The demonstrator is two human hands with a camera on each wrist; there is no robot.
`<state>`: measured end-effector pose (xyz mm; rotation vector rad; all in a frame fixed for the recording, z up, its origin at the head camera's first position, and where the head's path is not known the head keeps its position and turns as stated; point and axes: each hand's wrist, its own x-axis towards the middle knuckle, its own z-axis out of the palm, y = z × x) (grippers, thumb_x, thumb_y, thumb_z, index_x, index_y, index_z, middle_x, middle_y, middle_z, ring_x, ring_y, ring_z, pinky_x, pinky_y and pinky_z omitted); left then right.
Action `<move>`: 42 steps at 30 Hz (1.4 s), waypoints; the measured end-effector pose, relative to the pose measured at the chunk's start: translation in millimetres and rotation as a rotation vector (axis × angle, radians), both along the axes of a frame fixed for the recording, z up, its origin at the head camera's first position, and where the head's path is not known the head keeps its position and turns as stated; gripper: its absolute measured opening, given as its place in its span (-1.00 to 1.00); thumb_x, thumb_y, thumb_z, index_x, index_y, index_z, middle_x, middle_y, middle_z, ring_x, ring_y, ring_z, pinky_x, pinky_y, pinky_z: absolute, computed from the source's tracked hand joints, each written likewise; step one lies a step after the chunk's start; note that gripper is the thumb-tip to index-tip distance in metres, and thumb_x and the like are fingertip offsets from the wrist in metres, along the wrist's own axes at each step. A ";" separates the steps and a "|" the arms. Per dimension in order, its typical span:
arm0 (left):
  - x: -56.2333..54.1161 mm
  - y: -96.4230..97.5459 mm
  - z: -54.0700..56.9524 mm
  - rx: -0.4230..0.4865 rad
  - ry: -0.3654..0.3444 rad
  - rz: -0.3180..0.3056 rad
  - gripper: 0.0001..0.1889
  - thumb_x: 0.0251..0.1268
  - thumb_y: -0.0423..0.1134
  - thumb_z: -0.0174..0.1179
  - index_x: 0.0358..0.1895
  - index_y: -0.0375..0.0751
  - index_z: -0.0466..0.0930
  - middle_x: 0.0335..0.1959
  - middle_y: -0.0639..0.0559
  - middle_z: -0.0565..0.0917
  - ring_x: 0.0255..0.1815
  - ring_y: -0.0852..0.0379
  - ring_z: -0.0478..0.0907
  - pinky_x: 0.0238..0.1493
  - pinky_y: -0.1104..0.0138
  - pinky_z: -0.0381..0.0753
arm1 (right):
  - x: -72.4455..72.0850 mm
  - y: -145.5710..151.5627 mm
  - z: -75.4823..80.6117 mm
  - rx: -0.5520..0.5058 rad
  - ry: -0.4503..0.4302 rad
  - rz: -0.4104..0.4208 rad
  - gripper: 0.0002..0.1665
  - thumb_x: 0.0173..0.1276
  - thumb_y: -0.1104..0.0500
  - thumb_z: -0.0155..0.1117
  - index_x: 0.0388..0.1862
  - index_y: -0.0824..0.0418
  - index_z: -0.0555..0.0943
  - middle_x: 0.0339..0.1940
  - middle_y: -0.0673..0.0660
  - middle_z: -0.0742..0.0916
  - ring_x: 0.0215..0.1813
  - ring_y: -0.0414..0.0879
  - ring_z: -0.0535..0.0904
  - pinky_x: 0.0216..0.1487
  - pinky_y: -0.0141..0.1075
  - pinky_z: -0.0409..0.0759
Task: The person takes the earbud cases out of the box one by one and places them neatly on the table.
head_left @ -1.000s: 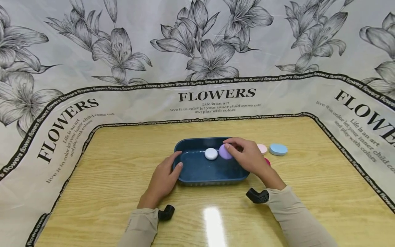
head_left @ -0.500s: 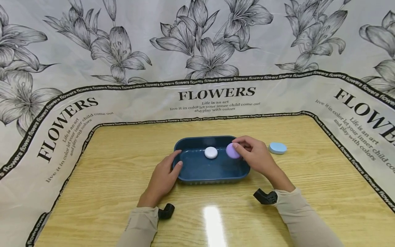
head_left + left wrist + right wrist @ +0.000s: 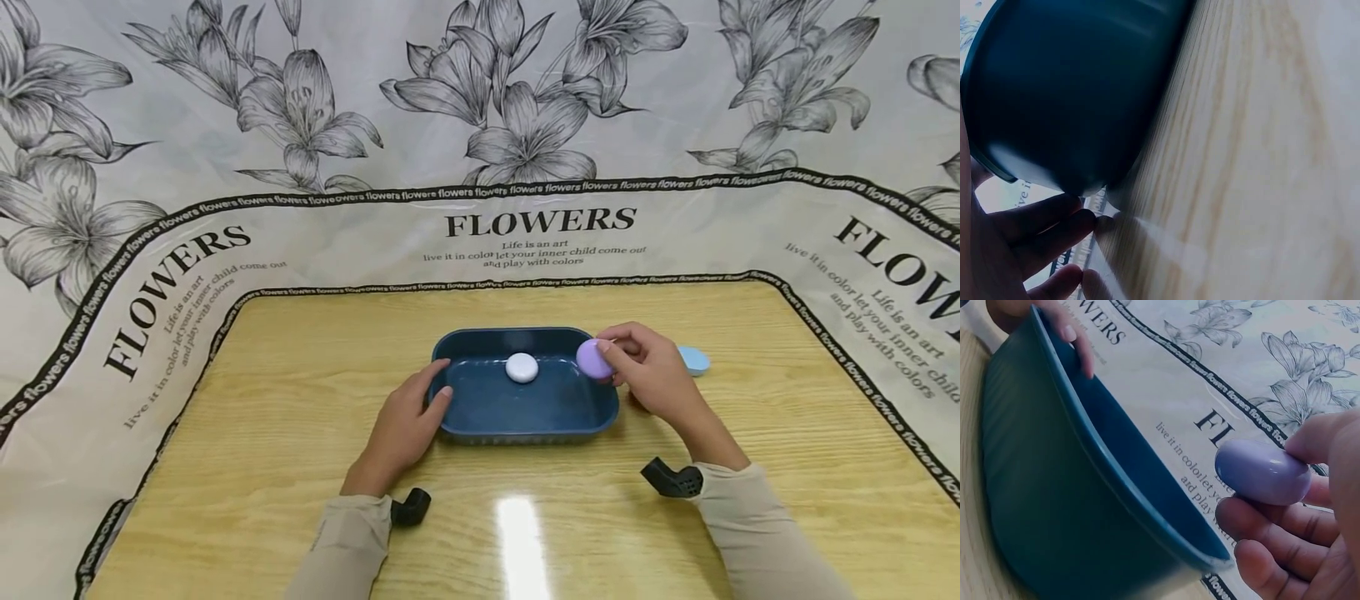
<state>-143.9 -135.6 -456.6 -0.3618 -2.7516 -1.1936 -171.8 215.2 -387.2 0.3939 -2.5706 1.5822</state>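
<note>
A dark blue rectangular bin (image 3: 525, 414) stands on the table, with a smooth white rounded piece (image 3: 522, 367) lying inside. My left hand (image 3: 403, 421) grips its left end: in the head view thumb and a finger reach over the rim, while in the left wrist view other fingers (image 3: 1054, 240) lie along the outside. My right hand (image 3: 652, 375) pinches a glossy purple rounded piece (image 3: 594, 358) between thumb and fingers, above the bin's right rim. In the right wrist view this purple piece (image 3: 1263, 472) appears thick and oval, apart from the bin's wall (image 3: 1085, 506).
A light blue oval piece (image 3: 695, 361) lies on the wooden table (image 3: 300, 400) right of the bin, partly covered by my right hand. A curtain (image 3: 536, 233) with flower prints and lettering rises behind the table and along both sides.
My right hand has moved right, carrying the purple piece from over the bin's inside to its right rim. Pink and red pieces seen earlier are now hidden. My left hand stays on the bin.
</note>
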 end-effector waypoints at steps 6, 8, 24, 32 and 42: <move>-0.8 1.3 1.9 0.004 0.007 -0.007 -0.47 0.58 0.13 -0.08 0.50 0.13 0.33 0.41 0.08 0.44 0.43 0.07 0.35 0.41 0.04 0.34 | 3.6 13.5 -1.3 -0.006 0.004 -0.027 -0.65 0.52 0.08 0.23 0.04 0.36 0.59 -0.33 0.07 0.76 -0.44 0.09 0.65 -0.40 -0.26 0.67; -0.4 1.4 2.2 0.004 0.007 -0.007 -0.48 0.58 0.12 -0.07 0.50 0.12 0.33 0.41 0.07 0.44 0.43 0.06 0.35 0.40 0.03 0.35 | 4.6 16.9 -1.3 -0.011 0.003 -0.031 -0.65 0.52 0.09 0.22 0.03 0.38 0.58 -0.34 0.04 0.76 -0.44 0.06 0.66 -0.39 -0.26 0.69; 1.5 2.4 3.0 0.014 0.008 0.001 -0.48 0.57 0.13 -0.07 0.50 0.15 0.33 0.41 0.05 0.44 0.43 0.02 0.35 0.39 -0.01 0.35 | 9.7 52.5 -2.9 -0.002 0.020 -0.096 -0.64 0.55 0.12 0.17 0.05 0.42 0.54 -0.33 -0.11 0.75 -0.44 -0.07 0.67 -0.37 -0.33 0.68; 1.7 1.9 1.5 0.007 -0.015 -0.003 -0.46 0.57 0.16 -0.09 0.51 0.15 0.32 0.42 0.06 0.43 0.45 0.06 0.33 0.42 0.03 0.33 | 15.0 74.9 -8.0 0.008 -0.021 -0.142 -0.61 0.57 0.11 0.15 0.09 0.44 0.52 -0.35 -0.13 0.75 -0.42 -0.08 0.68 -0.38 -0.36 0.67; 0.8 2.3 2.2 0.013 -0.020 -0.007 -0.46 0.58 0.15 -0.09 0.51 0.13 0.32 0.43 0.07 0.41 0.46 0.06 0.31 0.43 0.03 0.31 | 15.0 92.2 -9.1 0.037 -0.057 -0.170 -0.65 0.55 0.03 0.17 0.00 0.32 0.54 -0.36 -0.10 0.75 -0.42 -0.02 0.67 -0.36 -0.35 0.66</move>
